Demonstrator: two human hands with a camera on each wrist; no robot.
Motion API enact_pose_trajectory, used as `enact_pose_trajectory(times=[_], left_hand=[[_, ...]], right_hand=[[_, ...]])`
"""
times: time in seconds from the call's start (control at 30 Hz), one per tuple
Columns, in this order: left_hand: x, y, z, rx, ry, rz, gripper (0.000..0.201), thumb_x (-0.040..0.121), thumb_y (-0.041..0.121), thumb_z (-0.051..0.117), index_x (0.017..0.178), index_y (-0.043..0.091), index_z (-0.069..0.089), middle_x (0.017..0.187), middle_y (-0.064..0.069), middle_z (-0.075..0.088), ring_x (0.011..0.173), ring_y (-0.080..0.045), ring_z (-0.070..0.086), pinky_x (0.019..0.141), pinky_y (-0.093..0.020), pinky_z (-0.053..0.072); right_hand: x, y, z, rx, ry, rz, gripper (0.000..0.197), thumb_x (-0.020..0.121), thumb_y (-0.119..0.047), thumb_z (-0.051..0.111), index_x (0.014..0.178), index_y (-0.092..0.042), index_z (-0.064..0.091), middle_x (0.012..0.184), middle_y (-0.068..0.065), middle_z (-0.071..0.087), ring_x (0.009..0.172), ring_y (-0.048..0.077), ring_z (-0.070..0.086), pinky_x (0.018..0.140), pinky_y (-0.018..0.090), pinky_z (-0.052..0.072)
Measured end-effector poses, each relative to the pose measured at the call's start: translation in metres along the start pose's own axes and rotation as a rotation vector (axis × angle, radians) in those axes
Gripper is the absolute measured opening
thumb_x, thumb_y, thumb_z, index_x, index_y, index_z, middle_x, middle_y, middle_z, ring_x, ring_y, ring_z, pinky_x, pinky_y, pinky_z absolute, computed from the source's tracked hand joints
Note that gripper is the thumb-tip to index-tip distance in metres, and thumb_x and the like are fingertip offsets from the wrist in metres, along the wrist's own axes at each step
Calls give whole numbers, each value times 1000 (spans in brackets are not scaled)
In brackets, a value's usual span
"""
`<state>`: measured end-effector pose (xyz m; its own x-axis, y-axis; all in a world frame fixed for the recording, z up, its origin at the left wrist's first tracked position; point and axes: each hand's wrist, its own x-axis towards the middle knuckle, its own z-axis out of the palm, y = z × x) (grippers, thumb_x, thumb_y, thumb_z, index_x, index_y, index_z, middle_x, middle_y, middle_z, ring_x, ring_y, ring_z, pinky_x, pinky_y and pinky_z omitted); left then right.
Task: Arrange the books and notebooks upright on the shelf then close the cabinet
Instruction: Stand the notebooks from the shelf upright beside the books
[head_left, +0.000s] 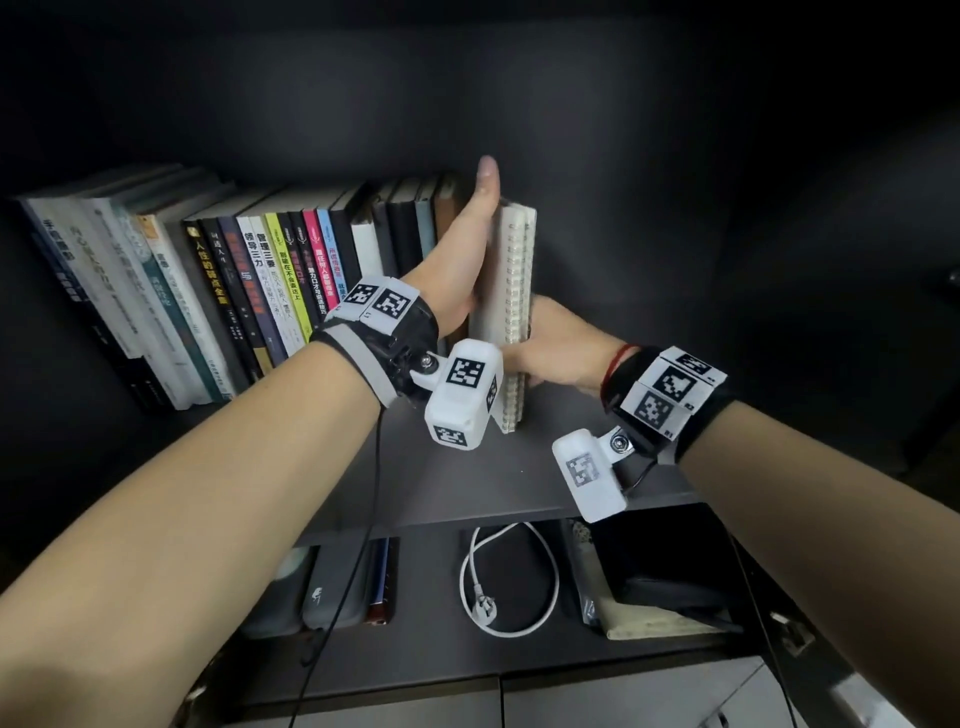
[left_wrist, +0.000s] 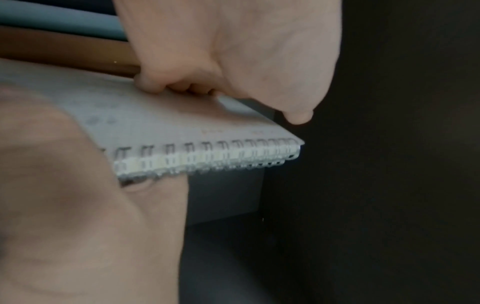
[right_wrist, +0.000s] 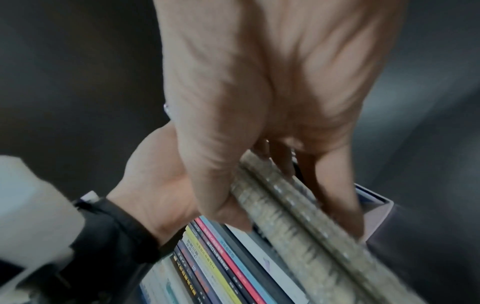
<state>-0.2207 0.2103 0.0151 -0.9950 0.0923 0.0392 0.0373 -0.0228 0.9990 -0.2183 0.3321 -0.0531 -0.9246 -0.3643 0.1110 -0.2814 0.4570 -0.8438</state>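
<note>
A row of books (head_left: 260, 270) stands upright along the left of the dark shelf (head_left: 467, 483), ending in a brown notebook (head_left: 445, 218). Right of it stand the spiral notebooks (head_left: 511, 270), spines facing out. My left hand (head_left: 457, 260) is wedged between the brown notebook and the spiral notebooks, thumb pointing up. In the left wrist view its fingers (left_wrist: 176, 86) curl onto the spiral notebooks' cover (left_wrist: 168, 127). My right hand (head_left: 561, 348) grips the lower end of the spiral binding (right_wrist: 298, 222), thumb on one side and fingers on the other.
The shelf below holds a coiled white power cable (head_left: 511, 577), dark cases (head_left: 332, 587) and a black flat device on a pouch (head_left: 670, 566). Dark cabinet walls close in behind and to the right. A metal hinge (head_left: 784, 629) shows at the lower right.
</note>
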Motion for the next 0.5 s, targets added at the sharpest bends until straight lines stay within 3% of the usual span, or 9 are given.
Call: enact_pose_trajectory(times=[0.07, 0.1, 0.2, 0.27, 0.33, 0.4, 0.47, 0.5], left_hand=[[-1, -1, 1, 14, -17, -9, 84, 92, 78, 28, 154, 22, 36, 152, -5, 49, 138, -22, 47, 119, -52, 28], [-1, -1, 0, 15, -19, -8, 81, 93, 77, 27, 150, 22, 41, 148, -4, 52, 136, -22, 47, 120, -52, 27], [2, -1, -3, -5, 4, -65, 79, 92, 79, 26, 137, 20, 54, 123, 0, 65, 123, -20, 56, 119, -49, 31], [8, -2, -7, 0, 1, -80, 93, 84, 86, 30, 148, 20, 46, 141, -3, 59, 134, -21, 51, 120, -50, 28], [11, -1, -10, 19, -32, -42, 93, 83, 85, 29, 155, 26, 35, 156, 2, 45, 144, -18, 39, 123, -52, 19], [10, 2, -12, 37, -58, 3, 82, 92, 78, 23, 156, 28, 34, 157, 5, 43, 145, -15, 37, 123, -52, 16], [9, 6, -15, 28, -67, 21, 74, 99, 70, 22, 152, 22, 42, 151, 1, 51, 139, -16, 45, 122, -48, 25], [8, 8, -16, 8, -81, 17, 74, 100, 68, 24, 151, 19, 43, 150, -2, 52, 138, -18, 47, 120, -47, 29]], right_hand=[[1, 0, 0, -7, 5, 39, 43, 75, -15, 74, 117, -11, 65, 102, 13, 76, 88, 29, 77, 69, 51, 66], [0, -1, -2, -31, 63, 21, 37, 75, -13, 70, 112, -8, 67, 98, 14, 76, 84, 31, 77, 65, 48, 66], [-2, -6, -8, -55, 269, -47, 15, 77, -7, 67, 92, -7, 67, 81, 7, 74, 76, 29, 73, 59, 33, 59], [-5, -6, -12, -66, 346, -82, 10, 80, -7, 67, 90, -9, 65, 79, 2, 72, 78, 23, 68, 66, 26, 51], [-7, -11, -16, -90, 403, -152, 15, 82, -8, 65, 96, -7, 65, 89, 6, 75, 87, 22, 67, 68, 17, 48], [-3, -18, -16, -83, 422, -208, 16, 83, -8, 65, 98, -13, 63, 91, 1, 74, 88, 18, 65, 64, 2, 42], [5, -22, -13, -101, 418, -241, 23, 83, -9, 65, 98, -25, 59, 87, -8, 68, 86, 13, 62, 63, 1, 39], [10, -22, -10, -112, 415, -244, 24, 83, -10, 65, 99, -27, 59, 87, -10, 67, 86, 13, 62, 67, 7, 43]])
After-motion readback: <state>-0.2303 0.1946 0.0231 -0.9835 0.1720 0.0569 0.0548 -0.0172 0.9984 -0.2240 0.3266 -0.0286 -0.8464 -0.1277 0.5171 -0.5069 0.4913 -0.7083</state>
